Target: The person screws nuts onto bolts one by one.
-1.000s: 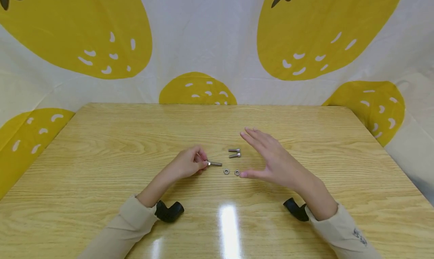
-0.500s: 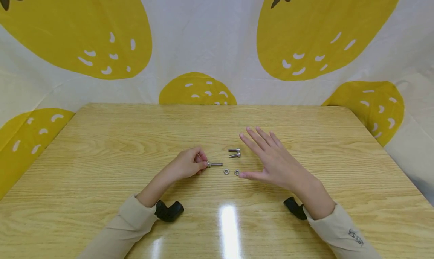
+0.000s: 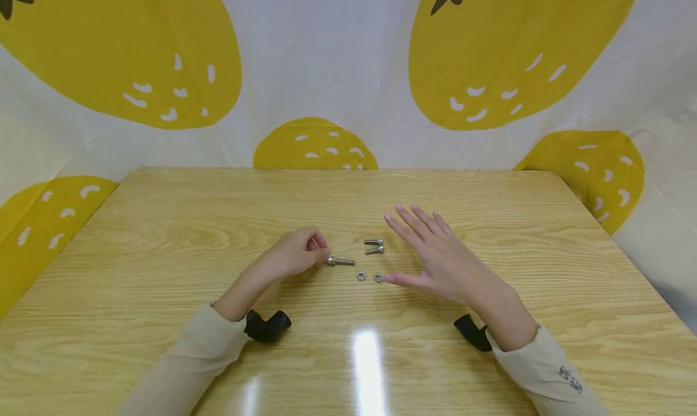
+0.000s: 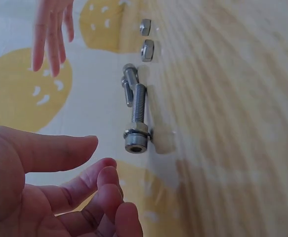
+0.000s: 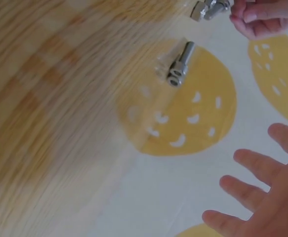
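A long socket-head bolt [image 3: 343, 262] with a nut near its head lies on the wooden table. My left hand [image 3: 296, 253] is just left of the bolt's head; in the left wrist view its thumb [image 4: 69, 152] stands apart from the loosely bent fingers, with a gap to the bolt. Two shorter bolts, one [image 3: 373, 242] behind the other [image 3: 374, 250], lie between the hands. Nearer me are two loose nuts, the left one [image 3: 361, 276] and the right one [image 3: 378, 277]. My right hand [image 3: 443, 259] is spread with straight fingers, its thumb tip beside the right nut.
The wooden table [image 3: 218, 198] reaches back to a white curtain [image 3: 327, 53] with yellow fruit prints. A black bent piece [image 3: 268, 326] sits by my left cuff, and a similar black piece [image 3: 472, 333] by the right cuff.
My left hand has let go of the long bolt and drawn slightly left and back from it. The right hand's fingers have fanned wider; its place is nearly the same.
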Demonstrator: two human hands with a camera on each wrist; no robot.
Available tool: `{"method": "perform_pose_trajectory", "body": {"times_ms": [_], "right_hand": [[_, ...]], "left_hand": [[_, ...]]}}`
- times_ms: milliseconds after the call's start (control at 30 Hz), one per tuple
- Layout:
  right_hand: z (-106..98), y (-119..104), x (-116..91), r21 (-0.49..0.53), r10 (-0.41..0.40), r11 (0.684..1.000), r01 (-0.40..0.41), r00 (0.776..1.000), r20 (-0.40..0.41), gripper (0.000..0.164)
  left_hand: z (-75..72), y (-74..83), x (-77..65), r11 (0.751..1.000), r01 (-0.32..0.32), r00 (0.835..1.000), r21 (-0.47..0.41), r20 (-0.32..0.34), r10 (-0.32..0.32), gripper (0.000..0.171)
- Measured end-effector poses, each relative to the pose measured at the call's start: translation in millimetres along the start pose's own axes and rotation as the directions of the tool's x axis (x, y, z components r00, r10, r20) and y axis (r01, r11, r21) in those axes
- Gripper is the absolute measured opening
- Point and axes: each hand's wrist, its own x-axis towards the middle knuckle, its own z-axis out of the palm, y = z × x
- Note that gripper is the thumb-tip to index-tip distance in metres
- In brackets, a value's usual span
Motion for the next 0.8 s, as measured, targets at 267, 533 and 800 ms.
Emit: {"method": "perform_pose_trajectory", "body": {"times_ms": [267,533,800], "right_hand": [[-1.3,1.6,-1.8,-0.001,0.007,1.0,-0.007,1.0,-0.005,0.089],[-2.1,3.1,-1.7,0.009,-0.008,1.0,0.008,1.0,-0.03,0.089],[-2.2,3.5,-1.2,0.014,-0.026,1.0,0.027,0.998,-0.049,0.088]], "left_hand": [[2.5,22.1,18.0,0.99,-0.075,0.997,0.122,-0.008,0.076,0.014],[22.2,38.2,36.3,0.978,-0.199,0.98,0.055,0.015,0.199,0.015],[40.7,39.9,50.2,0.977,-0.213,0.977,0.032,0.018,0.212,0.017]]}}
